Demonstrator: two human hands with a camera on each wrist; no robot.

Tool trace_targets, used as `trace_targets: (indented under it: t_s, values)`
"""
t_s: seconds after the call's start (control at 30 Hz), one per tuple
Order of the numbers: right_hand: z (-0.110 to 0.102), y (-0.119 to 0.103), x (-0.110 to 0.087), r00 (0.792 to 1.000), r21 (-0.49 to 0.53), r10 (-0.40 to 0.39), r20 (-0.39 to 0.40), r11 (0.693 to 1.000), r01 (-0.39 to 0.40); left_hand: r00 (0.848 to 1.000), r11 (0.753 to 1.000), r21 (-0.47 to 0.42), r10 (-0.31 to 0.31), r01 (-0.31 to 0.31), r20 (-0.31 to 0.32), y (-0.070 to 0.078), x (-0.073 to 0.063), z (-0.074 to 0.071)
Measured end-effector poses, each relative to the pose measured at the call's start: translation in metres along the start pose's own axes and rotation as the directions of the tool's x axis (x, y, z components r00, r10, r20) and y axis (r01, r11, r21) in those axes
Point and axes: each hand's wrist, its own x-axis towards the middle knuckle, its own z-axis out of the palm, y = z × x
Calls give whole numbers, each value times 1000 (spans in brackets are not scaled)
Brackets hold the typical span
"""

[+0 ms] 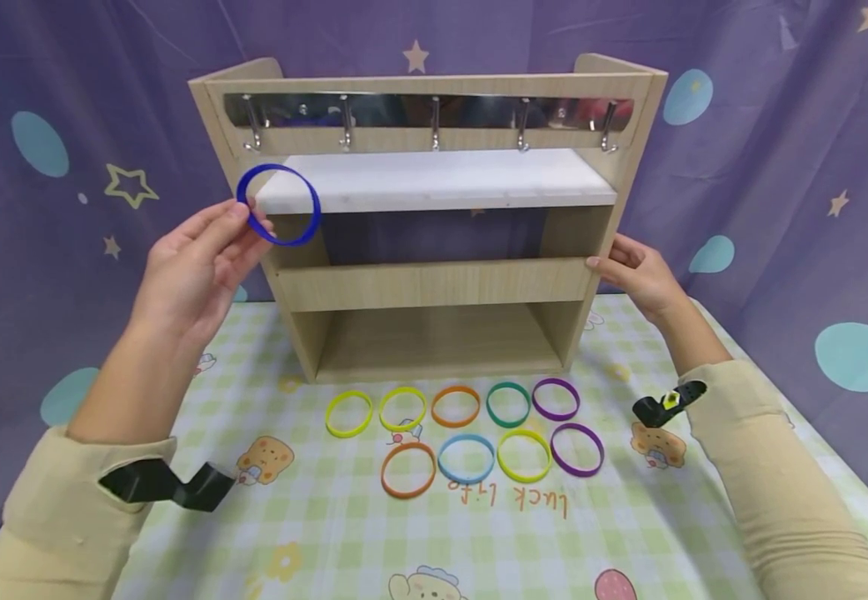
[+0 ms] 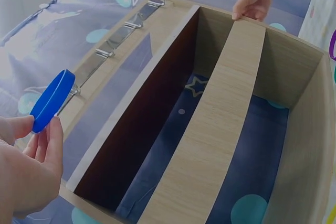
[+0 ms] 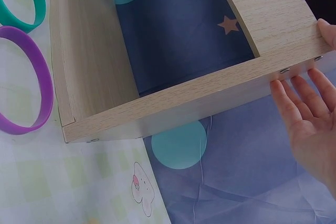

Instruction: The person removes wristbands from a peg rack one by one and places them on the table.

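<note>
My left hand [image 1: 194, 271] pinches a blue silicone wristband [image 1: 317, 213] between thumb and fingers. The wristband is raised in front of the wooden shelf's [image 1: 434, 285] left side, just below the leftmost metal hook [image 1: 252, 125] in the head view. From the left wrist view, the band is seen nearly edge-on, close to the nearest hook. My right hand [image 1: 647, 279] grips the shelf's right side panel. Its thumb lies on the front edge, and the fingers press against the outer face, as the right wrist view shows.
Several wristbands lie flat in two rows before the shelf, among them an orange one [image 1: 434, 475], a light blue one [image 1: 491, 462] and a purple one [image 1: 601, 454]. A metal strip [image 1: 389, 110] carries several hooks along the shelf's top. Behind hangs a purple curtain [image 1: 764, 167]; below is a checked tablecloth [image 1: 329, 542].
</note>
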Motion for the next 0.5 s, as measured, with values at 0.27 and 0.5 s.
trace_targets:
  t_s: [0.27, 0.5]
  values:
    - [0, 1, 0, 1000, 18, -5, 5, 1000, 5, 999, 999, 6, -36, 36, 15, -1, -4, -10]
    - [0, 1, 0, 1000, 16, -10, 5, 1000, 10, 997, 998, -12, -65, 66, 50, -2, -5, -19]
